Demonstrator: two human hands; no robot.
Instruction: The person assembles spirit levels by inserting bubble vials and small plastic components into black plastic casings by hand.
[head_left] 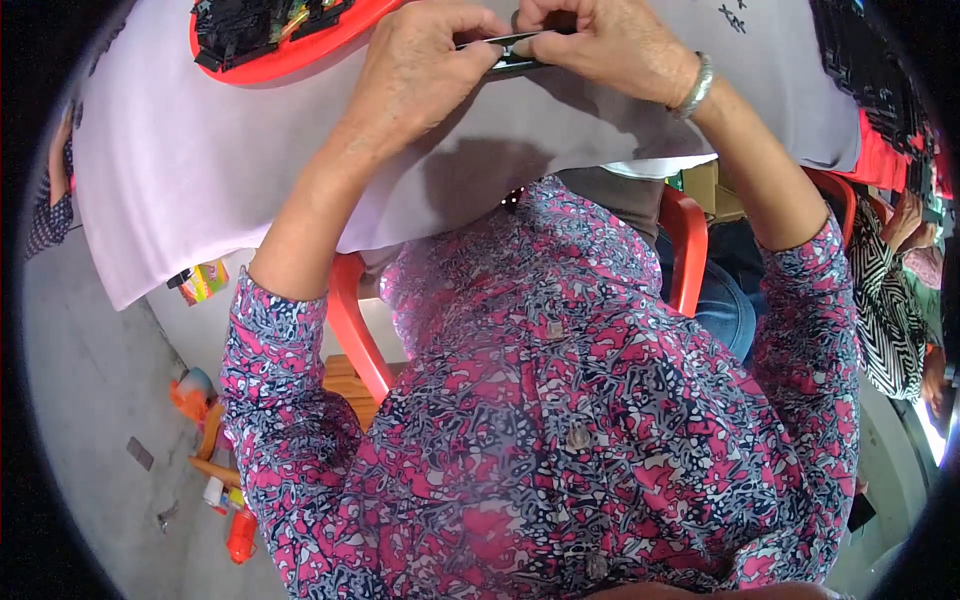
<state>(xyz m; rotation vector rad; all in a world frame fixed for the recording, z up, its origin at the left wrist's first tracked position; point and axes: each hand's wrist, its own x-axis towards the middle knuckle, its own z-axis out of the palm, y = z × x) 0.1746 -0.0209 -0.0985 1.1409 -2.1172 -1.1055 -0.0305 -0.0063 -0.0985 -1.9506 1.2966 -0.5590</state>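
Both hands [420,62] pinching slim dark strip [514,61] — long axis left-right, ends pointing toward palms.

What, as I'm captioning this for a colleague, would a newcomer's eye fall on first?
Probably the pink-and-navy patterned shirt filling the lower middle. Next, at top centre, the left hand and right hand pinch a small dark piece over the pale cloth. At upper left, the bright red tray of black parts also stands out.

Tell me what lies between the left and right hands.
The head view shows a slim, dark piece bridging the gap between the left hand and the right hand; both pinch it, partly hiding it.
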